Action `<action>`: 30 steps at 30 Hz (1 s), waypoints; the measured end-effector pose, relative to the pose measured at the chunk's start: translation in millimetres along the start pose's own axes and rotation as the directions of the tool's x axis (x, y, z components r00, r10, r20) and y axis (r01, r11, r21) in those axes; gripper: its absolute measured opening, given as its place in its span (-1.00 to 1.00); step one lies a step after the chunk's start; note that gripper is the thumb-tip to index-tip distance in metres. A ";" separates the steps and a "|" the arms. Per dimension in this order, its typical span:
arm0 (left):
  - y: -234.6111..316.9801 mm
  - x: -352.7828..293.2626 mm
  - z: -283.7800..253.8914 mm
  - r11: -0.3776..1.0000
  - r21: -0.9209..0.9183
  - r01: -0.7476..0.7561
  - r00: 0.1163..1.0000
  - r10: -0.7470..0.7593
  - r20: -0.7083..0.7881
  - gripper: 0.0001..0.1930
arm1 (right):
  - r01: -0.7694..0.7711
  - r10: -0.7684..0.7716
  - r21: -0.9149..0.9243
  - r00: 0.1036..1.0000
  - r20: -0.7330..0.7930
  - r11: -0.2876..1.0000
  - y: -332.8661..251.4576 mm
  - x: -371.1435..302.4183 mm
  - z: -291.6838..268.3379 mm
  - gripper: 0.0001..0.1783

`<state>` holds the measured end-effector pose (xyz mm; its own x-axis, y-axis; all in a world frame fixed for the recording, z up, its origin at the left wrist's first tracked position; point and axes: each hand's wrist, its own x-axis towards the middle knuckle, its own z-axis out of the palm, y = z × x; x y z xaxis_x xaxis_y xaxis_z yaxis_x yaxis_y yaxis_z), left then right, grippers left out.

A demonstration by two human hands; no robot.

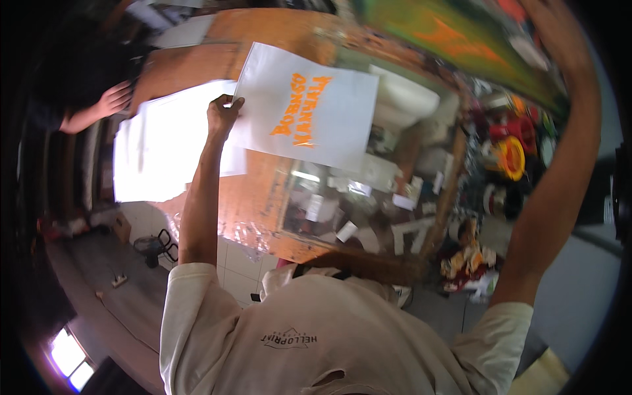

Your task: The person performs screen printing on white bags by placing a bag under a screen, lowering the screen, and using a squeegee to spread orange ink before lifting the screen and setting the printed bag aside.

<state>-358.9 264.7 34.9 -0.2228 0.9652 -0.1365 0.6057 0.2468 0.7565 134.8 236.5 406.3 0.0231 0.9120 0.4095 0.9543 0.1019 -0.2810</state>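
My left hand (224,113) pinches the left edge of a white sheet (257,112) printed with orange lettering, and holds it over the table. Part of that sheet hangs above a glass panel (329,210) let into the wooden tabletop. At the top right, a green printing screen (408,33) with orange ink on its mesh stands tilted up. My right hand (550,29) is at the screen's right side, blurred and partly cut off by the picture's edge, so its fingers do not show clearly.
A stack of white sheets (158,145) lies on the wooden table (184,66). Another person's hand (115,99) is at the table's left. Paper scraps show at the glass. Right of the table are a yellow container (510,158), red containers (517,131) and crumpled rags (467,260).
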 end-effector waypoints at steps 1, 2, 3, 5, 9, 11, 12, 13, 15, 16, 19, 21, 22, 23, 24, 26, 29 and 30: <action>-18.4 16.1 -27.1 0.994 0.110 0.022 0.996 -0.012 -0.089 -0.68 | 0.063 -0.063 0.040 0.998 0.010 0.997 5.9 -3.9 3.4 -0.38; -37.1 27.4 -52.0 0.990 0.129 -0.062 0.979 0.085 -0.185 -0.59 | 0.020 -0.021 0.025 0.999 0.037 0.999 9.6 -2.6 7.5 -0.36; -55.6 31.9 -70.7 0.940 0.293 -0.177 0.887 0.281 -0.366 -0.52 | -0.022 0.022 0.008 0.998 0.063 1.000 13.2 2.5 9.1 -0.31; -86.4 27.0 -101.0 0.882 0.436 -0.180 0.774 0.401 -0.491 -0.39 | -0.126 0.126 -0.005 0.992 0.026 0.992 19.2 -2.1 9.7 -0.25; -115.2 -76.7 -55.1 0.831 0.550 0.079 0.933 0.132 -0.334 -0.32 | -0.172 0.173 0.068 0.985 -0.008 0.983 24.0 -4.5 10.7 -0.19; -102.8 -146.6 2.1 0.587 0.809 0.027 0.988 -0.139 0.068 -0.28 | -0.147 0.141 0.117 0.988 0.058 0.982 26.3 -6.1 11.2 -0.18; -94.1 -182.6 25.0 0.514 0.853 -0.091 0.991 -0.034 0.126 -0.26 | -0.156 0.148 0.134 0.987 0.067 0.979 27.4 -8.2 11.1 -0.18; -83.7 -213.6 43.3 0.683 0.717 -0.141 0.990 0.077 0.122 -0.23 | -0.134 0.129 0.102 0.990 0.053 0.986 28.5 -9.4 11.8 -0.18; -62.1 -243.2 63.3 0.826 0.522 -0.214 0.973 0.225 0.044 -0.18 | -0.121 0.124 0.046 0.991 -0.050 0.992 29.1 -13.5 12.1 -0.18; -51.1 -252.4 70.3 0.836 0.511 -0.200 0.975 0.221 0.022 -0.18 | -0.121 0.122 0.050 0.992 -0.019 0.991 27.9 -16.0 12.3 -0.17; -32.9 -246.5 68.2 0.886 0.448 -0.117 0.988 0.151 -0.040 -0.21 | -0.176 0.175 0.042 0.984 0.030 0.984 19.7 -20.7 12.5 -0.16; -33.2 -229.3 61.2 0.913 0.381 -0.144 0.938 0.249 -0.243 -0.37 | -0.183 0.181 0.034 0.981 0.063 0.982 11.1 -23.8 12.9 -0.16; -35.9 -221.1 58.6 0.919 0.372 -0.128 0.958 0.212 -0.195 -0.42 | -0.180 0.177 0.035 0.982 0.071 0.983 6.9 -25.2 13.0 -0.16; -39.6 -213.2 56.0 0.926 0.357 -0.119 0.967 0.191 -0.171 -0.46 | -0.162 0.159 0.043 0.985 0.063 0.986 3.5 -27.8 13.1 -0.17; -43.9 -205.8 53.2 0.934 0.336 -0.123 0.969 0.186 -0.162 -0.50 | -0.138 0.135 0.050 0.989 0.065 0.989 0.7 -29.9 13.0 -0.17; -51.0 -192.1 47.4 0.951 0.285 -0.122 0.966 0.180 -0.186 -0.68 | -0.103 0.098 0.060 0.992 0.080 0.993 -2.0 -34.7 12.9 -0.19; -52.1 -178.7 39.7 0.978 0.206 -0.035 0.985 0.069 -0.159 -0.82 | -0.033 0.030 0.065 0.999 0.040 0.997 -3.2 -39.8 15.1 -0.22; -48.3 -178.4 40.9 0.978 0.163 -0.132 0.966 0.164 -0.200 -0.81 | -0.026 0.023 0.065 0.999 0.045 0.998 -4.0 -40.6 15.1 -0.23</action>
<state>-317.2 84.1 -3.5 -0.2691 0.9556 0.1204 0.7462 0.1278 0.6534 125.5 205.1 377.7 0.0321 0.9310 0.3637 0.9319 0.1037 -0.3475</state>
